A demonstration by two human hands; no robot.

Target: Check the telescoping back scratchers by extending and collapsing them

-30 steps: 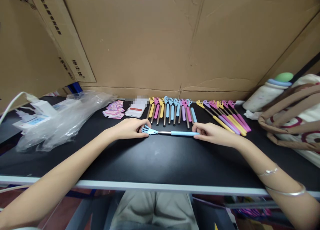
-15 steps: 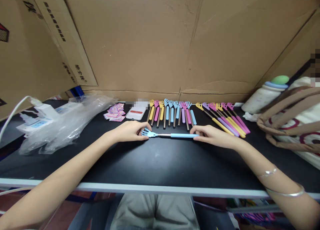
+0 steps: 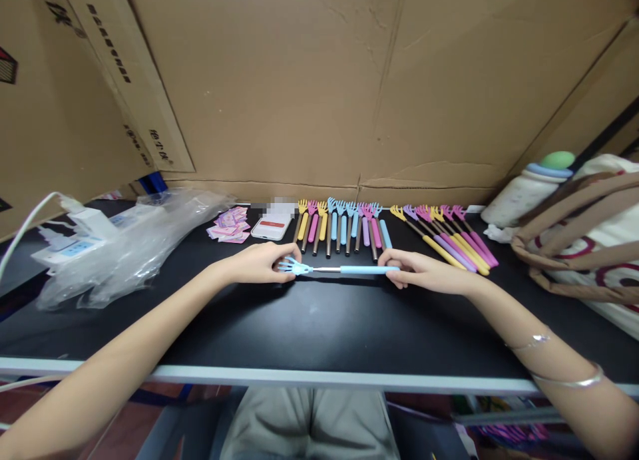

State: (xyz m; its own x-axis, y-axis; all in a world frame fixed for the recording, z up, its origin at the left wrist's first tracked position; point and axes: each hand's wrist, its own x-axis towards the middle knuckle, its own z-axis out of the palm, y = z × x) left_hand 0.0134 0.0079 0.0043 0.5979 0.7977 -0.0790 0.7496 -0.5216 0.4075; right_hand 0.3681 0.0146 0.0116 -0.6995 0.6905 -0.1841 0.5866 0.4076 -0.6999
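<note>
Scratchers (image 3: 355, 226), cards (image 3: 230, 226) on black table (image 3: 319, 333)

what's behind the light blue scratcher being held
Behind the held scratcher, a row of colourful scratchers lies before a cardboard wall. Whatever the left hand and right hand cover can't be seen.

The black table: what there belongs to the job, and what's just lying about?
Apparently in the job: blue back scratcher, held at both ends; row of scratchers; scratcher group nearest the bottle.
Apparently just lying about: phone; clear plastic; bottle; brown-handled bag; pink cards (use unclear).
</note>
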